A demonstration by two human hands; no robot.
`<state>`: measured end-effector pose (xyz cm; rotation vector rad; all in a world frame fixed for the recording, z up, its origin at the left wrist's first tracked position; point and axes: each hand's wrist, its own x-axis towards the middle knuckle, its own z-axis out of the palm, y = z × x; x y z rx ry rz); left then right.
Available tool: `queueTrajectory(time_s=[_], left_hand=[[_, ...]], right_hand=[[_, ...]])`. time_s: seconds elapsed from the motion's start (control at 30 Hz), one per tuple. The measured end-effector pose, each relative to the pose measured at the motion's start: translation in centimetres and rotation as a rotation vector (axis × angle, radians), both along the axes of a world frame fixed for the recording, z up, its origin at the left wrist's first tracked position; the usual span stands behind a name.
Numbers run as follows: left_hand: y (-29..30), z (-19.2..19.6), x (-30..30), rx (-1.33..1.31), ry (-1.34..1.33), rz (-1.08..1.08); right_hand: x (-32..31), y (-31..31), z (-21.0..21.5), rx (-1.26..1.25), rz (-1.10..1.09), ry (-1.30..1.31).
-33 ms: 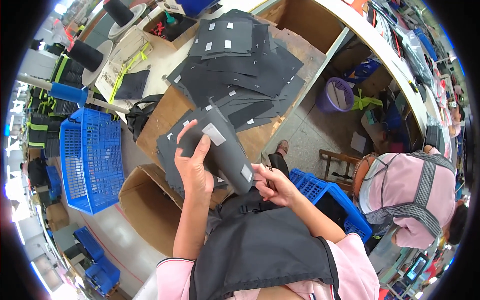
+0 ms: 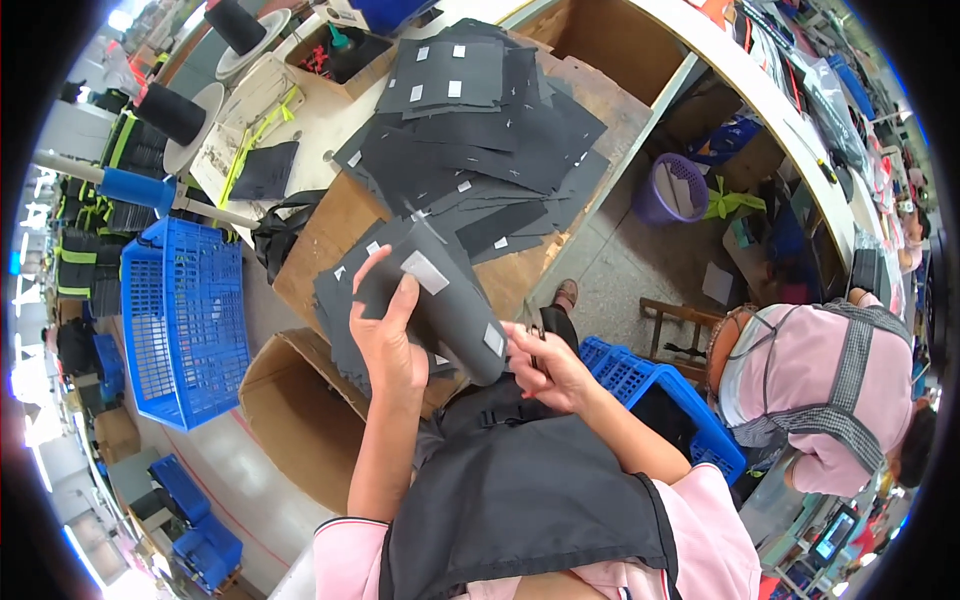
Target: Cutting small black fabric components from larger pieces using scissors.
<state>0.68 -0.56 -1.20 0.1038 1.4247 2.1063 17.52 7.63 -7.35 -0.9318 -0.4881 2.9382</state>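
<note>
While my left hand [image 2: 385, 335] clamps the curled dark fabric piece [image 2: 440, 300] | right hand [image 2: 545, 365] pinches its lower edge | risk: piece uncurls, slips onto stack [image 2: 480, 120].

A blue plastic crate [image 2: 180, 320] sits at the left of the frame, an open cardboard box [image 2: 300, 420] below it. Upper right, a purple bin [image 2: 668, 190] stands on the floor. At right, another person in pink [image 2: 830, 390] bends over, perhaps seated.

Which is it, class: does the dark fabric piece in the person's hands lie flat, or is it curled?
Curled. The dark fabric piece bends over the left hand into a rounded tube shape, while the right hand pinches its lower end.
</note>
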Motion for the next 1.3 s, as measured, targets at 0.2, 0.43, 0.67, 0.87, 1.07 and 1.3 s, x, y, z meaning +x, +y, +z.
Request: queueTrajectory(time_s=[0.2,0.43,0.67,0.87,1.07,1.3], left_hand=[[-4.7,-2.2,-0.8,0.157,0.201,-0.108],[0.2,2.3,-2.6,-0.282,0.882,-0.688],[0.4,2.3,-0.7,-0.268,-0.092,-0.838],[0.2,1.3,1.0,-0.253,-0.188,-0.684],[0.0,1.3,1.4,-0.209,-0.040,-0.736],[-0.2,1.2,1.3,-0.191,-0.076,-0.712]], right_hand=[[-1.5,3.0,1.7,0.483,-0.337,-0.045],[-1.6,6.0,7.1,1.394,0.340,0.173],[-0.9,5.8,6.4,1.242,0.272,0.003],[-1.2,2.9,7.6,2.024,-0.213,-0.175],[-2.3,2.8,7.1,2.070,-0.136,-0.059],[-1.6,2.7,6.6,2.071,-0.157,-0.034]])
